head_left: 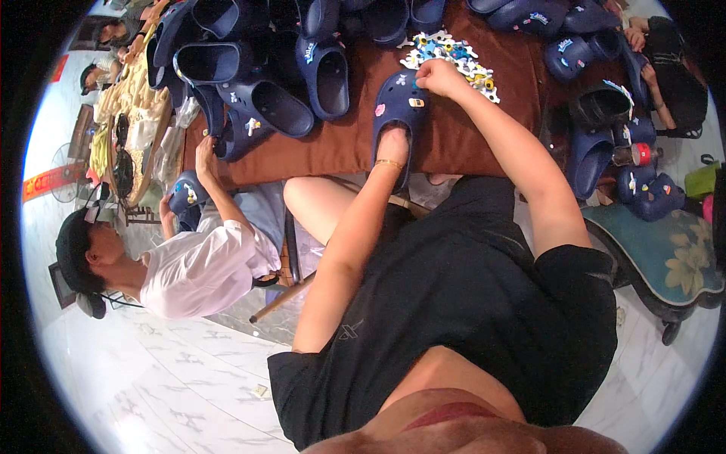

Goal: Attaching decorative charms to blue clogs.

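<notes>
The left hand (392,144) sits inside the navy clog (399,113), which points away, while the right hand's (439,76) pinched fingertips press its toe beside the charm pile (454,57).

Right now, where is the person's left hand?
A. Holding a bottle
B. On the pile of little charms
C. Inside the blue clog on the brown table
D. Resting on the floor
C: the left hand is slipped into the opening of the blue clog lying on the brown table, while the right hand presses at the clog's top near the pile of charms.
</notes>
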{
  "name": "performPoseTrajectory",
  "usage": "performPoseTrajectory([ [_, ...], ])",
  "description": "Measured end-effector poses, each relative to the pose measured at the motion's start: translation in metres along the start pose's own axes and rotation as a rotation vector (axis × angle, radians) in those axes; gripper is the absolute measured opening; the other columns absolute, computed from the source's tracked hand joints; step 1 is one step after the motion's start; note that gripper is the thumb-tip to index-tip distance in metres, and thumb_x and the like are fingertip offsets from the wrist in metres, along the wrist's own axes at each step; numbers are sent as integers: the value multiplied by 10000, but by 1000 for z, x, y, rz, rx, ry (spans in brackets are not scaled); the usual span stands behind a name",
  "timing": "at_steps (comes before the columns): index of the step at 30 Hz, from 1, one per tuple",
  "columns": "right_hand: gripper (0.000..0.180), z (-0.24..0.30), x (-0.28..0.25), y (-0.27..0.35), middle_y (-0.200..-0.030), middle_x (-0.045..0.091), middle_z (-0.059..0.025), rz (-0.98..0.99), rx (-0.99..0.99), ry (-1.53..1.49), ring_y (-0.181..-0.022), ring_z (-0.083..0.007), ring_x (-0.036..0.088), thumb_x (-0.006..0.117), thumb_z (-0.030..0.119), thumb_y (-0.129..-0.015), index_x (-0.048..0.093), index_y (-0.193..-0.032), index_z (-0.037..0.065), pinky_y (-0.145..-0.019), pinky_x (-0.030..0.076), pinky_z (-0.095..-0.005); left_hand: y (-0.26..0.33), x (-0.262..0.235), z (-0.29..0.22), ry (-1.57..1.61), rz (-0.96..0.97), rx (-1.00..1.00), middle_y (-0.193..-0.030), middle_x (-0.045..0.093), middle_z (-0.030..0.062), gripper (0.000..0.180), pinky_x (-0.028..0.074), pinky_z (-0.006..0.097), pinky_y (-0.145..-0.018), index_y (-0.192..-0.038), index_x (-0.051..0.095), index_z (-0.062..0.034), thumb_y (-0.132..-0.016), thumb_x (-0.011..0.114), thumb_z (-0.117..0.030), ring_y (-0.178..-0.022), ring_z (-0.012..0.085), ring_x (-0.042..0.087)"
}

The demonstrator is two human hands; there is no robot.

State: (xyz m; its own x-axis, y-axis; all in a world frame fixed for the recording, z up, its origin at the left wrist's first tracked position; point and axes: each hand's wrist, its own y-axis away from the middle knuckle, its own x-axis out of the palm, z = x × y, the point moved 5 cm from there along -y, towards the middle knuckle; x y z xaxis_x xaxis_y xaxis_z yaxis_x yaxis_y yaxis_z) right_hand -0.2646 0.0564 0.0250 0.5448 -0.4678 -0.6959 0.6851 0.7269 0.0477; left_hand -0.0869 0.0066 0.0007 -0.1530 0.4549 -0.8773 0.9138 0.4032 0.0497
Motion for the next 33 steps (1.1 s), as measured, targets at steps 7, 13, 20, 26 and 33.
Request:
performPoseTrajectory([
  [7,189,16,13,-23,-572,593,-84,311,106,105,-503,-153,564,694,187,-624,598,-649,25,-500,455,-312,1,7,18,35,32,19,-803,597,242,204,473,440,-698,-739,606,9,-771,426,-83,-740,365,596],
  [13,294,32,-18,-20,-861,648,-130,355,305,473,-801,-216,626,688,174,-575,669,-841,50,-677,484,-338,-10,16,3,-2,182,-116,-812,594,246,211,470,432,-703,-830,597,14,-794,422,-98,-751,356,594],
  [20,173,48,-1,-43,-719,649,-79,519,314,612,-670,-214,627,691,218,-630,662,-702,63,-604,480,-346,-9,24,24,10,-39,25,-787,586,250,163,473,451,-691,-766,591,11,-755,500,-123,-737,371,588],
  [26,266,-27,20,38,-645,582,-53,-57,97,-217,-611,-119,539,620,271,-745,582,-733,7,-568,443,-284,8,-3,21,154,-123,-78,-829,556,274,240,437,468,-732,-866,529,64,-724,562,-126,-797,403,547],
  [33,408,63,75,170,-808,598,-119,219,2,-375,-654,-150,588,633,169,-728,450,-1050,-2,-583,467,-292,20,-38,17,-11,-157,-194,-808,552,266,267,423,456,-727,-877,526,86,-694,541,-108,-791,397,535],
])
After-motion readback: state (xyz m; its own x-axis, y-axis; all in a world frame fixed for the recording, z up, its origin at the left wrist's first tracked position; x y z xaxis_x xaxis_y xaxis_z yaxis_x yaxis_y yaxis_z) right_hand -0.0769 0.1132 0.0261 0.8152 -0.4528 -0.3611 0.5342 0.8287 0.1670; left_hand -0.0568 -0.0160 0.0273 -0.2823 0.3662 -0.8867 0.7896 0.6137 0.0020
